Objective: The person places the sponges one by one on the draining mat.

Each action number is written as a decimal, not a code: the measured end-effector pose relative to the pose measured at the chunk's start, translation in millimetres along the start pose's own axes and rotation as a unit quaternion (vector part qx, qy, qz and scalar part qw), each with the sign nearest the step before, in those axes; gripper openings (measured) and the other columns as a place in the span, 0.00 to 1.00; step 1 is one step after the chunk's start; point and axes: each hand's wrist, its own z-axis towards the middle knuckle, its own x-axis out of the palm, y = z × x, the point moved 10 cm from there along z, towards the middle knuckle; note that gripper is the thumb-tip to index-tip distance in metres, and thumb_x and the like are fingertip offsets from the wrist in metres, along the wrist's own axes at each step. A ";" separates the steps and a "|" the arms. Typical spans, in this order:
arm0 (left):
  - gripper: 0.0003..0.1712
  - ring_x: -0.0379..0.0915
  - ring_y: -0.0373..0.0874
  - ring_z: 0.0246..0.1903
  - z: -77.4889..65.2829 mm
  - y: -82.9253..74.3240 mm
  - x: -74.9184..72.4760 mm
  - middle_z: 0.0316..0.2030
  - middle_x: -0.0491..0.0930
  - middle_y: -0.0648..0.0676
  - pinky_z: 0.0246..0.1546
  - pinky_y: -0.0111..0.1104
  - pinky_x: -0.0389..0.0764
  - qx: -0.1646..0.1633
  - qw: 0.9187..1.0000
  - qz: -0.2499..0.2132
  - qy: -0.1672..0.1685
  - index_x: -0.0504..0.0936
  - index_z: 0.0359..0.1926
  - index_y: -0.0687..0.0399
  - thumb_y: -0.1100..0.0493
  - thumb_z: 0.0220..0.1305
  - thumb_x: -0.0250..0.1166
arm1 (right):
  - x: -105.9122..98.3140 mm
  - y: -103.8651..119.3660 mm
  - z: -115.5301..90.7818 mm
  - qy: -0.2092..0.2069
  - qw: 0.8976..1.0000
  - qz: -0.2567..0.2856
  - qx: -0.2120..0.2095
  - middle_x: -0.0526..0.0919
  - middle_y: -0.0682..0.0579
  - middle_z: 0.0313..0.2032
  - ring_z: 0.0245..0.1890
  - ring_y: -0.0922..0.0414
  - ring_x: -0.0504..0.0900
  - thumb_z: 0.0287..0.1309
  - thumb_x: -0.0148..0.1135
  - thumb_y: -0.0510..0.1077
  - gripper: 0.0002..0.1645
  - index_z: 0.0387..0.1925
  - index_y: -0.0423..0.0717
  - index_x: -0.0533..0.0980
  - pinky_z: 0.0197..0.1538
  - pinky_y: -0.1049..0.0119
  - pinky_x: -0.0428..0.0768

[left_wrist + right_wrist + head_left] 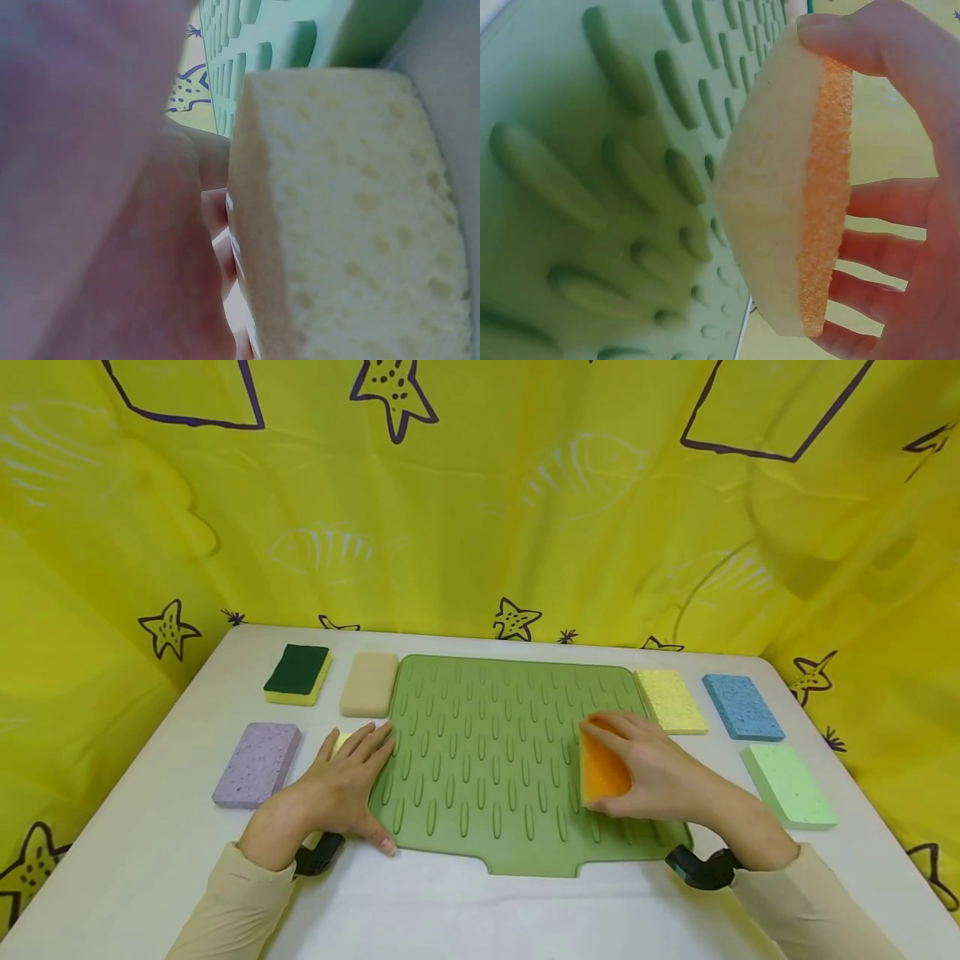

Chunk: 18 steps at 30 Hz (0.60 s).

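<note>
On the right part of the green ribbed mat [480, 752], my right hand [648, 768] holds an orange-topped sponge [603, 768] between thumb and fingers. The right wrist view shows this sponge [780, 187] with a thick pale layer under its orange face, tilted above the mat's ridges. My left hand [345, 785] spreads its fingers over a pale yellow sponge [341, 741] by the mat's left edge, hiding most of it. In the left wrist view the porous pale sponge [360, 217] lies close under the palm; whether the palm touches it I cannot tell.
Left of the mat are a green-and-yellow scrub sponge [298, 674], a beige sponge [370, 684] and a purple sponge [257, 764]. On the right lie yellow [670, 701], blue [742, 706] and light green [789, 785] sponges. A yellow curtain [465, 502] hangs behind the white table [450, 918].
</note>
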 end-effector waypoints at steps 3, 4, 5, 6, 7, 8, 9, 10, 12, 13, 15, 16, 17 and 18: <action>0.81 0.41 0.64 0.76 0.0 -0.3 0.2 0.78 0.47 0.63 0.72 0.66 0.39 0.000 1.000 -0.001 0.001 0.55 0.75 0.66 0.25 0.25 0.78 | 0.4 5.8 2.9 -0.004 1.000 -0.002 -0.008 0.68 0.40 0.68 0.67 0.37 0.65 0.38 0.77 0.60 0.58 0.69 0.39 0.68 0.66 0.36 0.64; 0.81 0.41 0.64 0.76 0.1 -0.3 0.3 0.78 0.47 0.63 0.72 0.66 0.39 0.001 1.000 -0.001 0.002 0.55 0.75 0.66 0.25 0.25 0.78 | 0.4 7.8 3.9 -0.006 1.000 -0.002 -0.011 0.69 0.40 0.68 0.67 0.37 0.66 0.38 0.77 0.61 0.58 0.69 0.39 0.68 0.65 0.37 0.65; 0.81 0.41 0.64 0.77 0.2 -0.3 0.5 0.78 0.46 0.63 0.72 0.66 0.39 0.001 1.000 0.000 0.002 0.55 0.75 0.66 0.25 0.26 0.78 | 0.3 9.8 4.9 -0.007 1.000 -0.001 -0.013 0.69 0.40 0.68 0.66 0.38 0.66 0.38 0.77 0.61 0.57 0.68 0.39 0.68 0.65 0.37 0.66; 0.81 0.41 0.64 0.77 0.3 -0.4 0.6 0.78 0.46 0.63 0.72 0.66 0.39 0.001 1.000 0.001 0.002 0.55 0.75 0.66 0.25 0.26 0.78 | 0.4 11.4 6.0 -0.008 1.000 -0.001 -0.014 0.69 0.41 0.68 0.66 0.39 0.66 0.38 0.77 0.61 0.57 0.68 0.39 0.68 0.65 0.38 0.67; 0.81 0.41 0.64 0.77 0.4 -0.3 0.7 0.78 0.46 0.63 0.72 0.66 0.39 0.002 1.000 0.002 0.002 0.55 0.75 0.66 0.25 0.26 0.78 | 0.4 13.1 7.2 -0.009 1.000 -0.001 -0.016 0.69 0.41 0.68 0.65 0.39 0.67 0.38 0.77 0.62 0.57 0.68 0.39 0.68 0.64 0.40 0.68; 0.81 0.41 0.64 0.77 0.5 -0.2 0.9 0.78 0.46 0.63 0.72 0.66 0.39 0.002 1.000 0.003 0.002 0.54 0.75 0.66 0.25 0.26 0.78 | 0.5 15.1 8.4 -0.010 1.000 0.000 -0.017 0.69 0.42 0.68 0.65 0.40 0.68 0.38 0.76 0.62 0.57 0.68 0.39 0.68 0.64 0.41 0.69; 0.81 0.41 0.64 0.77 0.5 -0.1 1.0 0.78 0.46 0.63 0.71 0.66 0.39 0.002 1.000 0.004 0.002 0.55 0.75 0.66 0.25 0.26 0.78 | 0.9 16.4 9.7 -0.009 1.000 0.000 -0.016 0.69 0.42 0.68 0.64 0.41 0.68 0.38 0.76 0.62 0.57 0.68 0.40 0.68 0.64 0.42 0.69; 0.81 0.41 0.64 0.77 0.5 0.1 1.2 0.78 0.46 0.63 0.71 0.66 0.39 0.002 1.000 0.004 0.003 0.54 0.75 0.66 0.25 0.26 0.78 | 1.5 17.9 11.0 -0.009 1.000 0.001 -0.017 0.69 0.43 0.68 0.64 0.42 0.68 0.38 0.76 0.62 0.57 0.68 0.40 0.68 0.64 0.42 0.69; 0.81 0.41 0.64 0.77 0.3 0.3 1.4 0.78 0.46 0.63 0.71 0.66 0.39 0.002 1.000 0.004 0.002 0.54 0.75 0.66 0.25 0.26 0.78 | 2.9 20.7 13.4 -0.008 1.000 0.001 -0.018 0.69 0.43 0.68 0.64 0.42 0.68 0.38 0.76 0.63 0.57 0.68 0.41 0.68 0.65 0.42 0.68; 0.81 0.41 0.64 0.76 0.1 0.5 1.5 0.78 0.46 0.63 0.71 0.66 0.39 0.002 1.000 0.005 0.003 0.54 0.75 0.66 0.25 0.26 0.78 | 3.5 22.2 14.4 -0.008 1.000 0.002 -0.019 0.69 0.43 0.68 0.65 0.42 0.68 0.39 0.76 0.63 0.57 0.68 0.41 0.68 0.65 0.41 0.68; 0.81 0.41 0.64 0.76 0.0 0.7 1.7 0.78 0.46 0.63 0.71 0.66 0.39 0.002 1.000 0.005 0.002 0.54 0.75 0.66 0.25 0.26 0.78 | 5.1 24.5 16.2 -0.009 1.000 0.003 -0.021 0.69 0.42 0.68 0.66 0.40 0.67 0.39 0.75 0.62 0.57 0.68 0.41 0.68 0.66 0.38 0.67; 0.81 0.41 0.64 0.76 -0.1 0.8 1.7 0.78 0.46 0.63 0.71 0.66 0.39 0.002 1.000 0.005 0.002 0.54 0.75 0.66 0.25 0.26 0.78 | 6.0 25.8 17.2 -0.009 1.000 0.004 -0.022 0.69 0.42 0.68 0.67 0.40 0.67 0.39 0.75 0.62 0.56 0.68 0.40 0.68 0.66 0.37 0.66; 0.81 0.41 0.64 0.77 -0.1 0.7 1.6 0.78 0.46 0.63 0.71 0.66 0.39 0.002 1.000 0.005 0.002 0.55 0.75 0.66 0.25 0.26 0.78 | 6.6 27.2 18.0 -0.009 1.000 0.004 -0.023 0.69 0.42 0.68 0.67 0.39 0.67 0.39 0.75 0.62 0.56 0.69 0.40 0.68 0.67 0.37 0.65; 0.81 0.41 0.64 0.77 0.0 0.8 1.7 0.78 0.46 0.63 0.72 0.66 0.39 0.002 1.000 0.005 0.002 0.55 0.75 0.66 0.25 0.26 0.78 | 7.3 28.5 18.7 -0.008 1.000 0.004 -0.024 0.69 0.41 0.68 0.67 0.39 0.66 0.39 0.75 0.62 0.56 0.69 0.40 0.68 0.67 0.36 0.65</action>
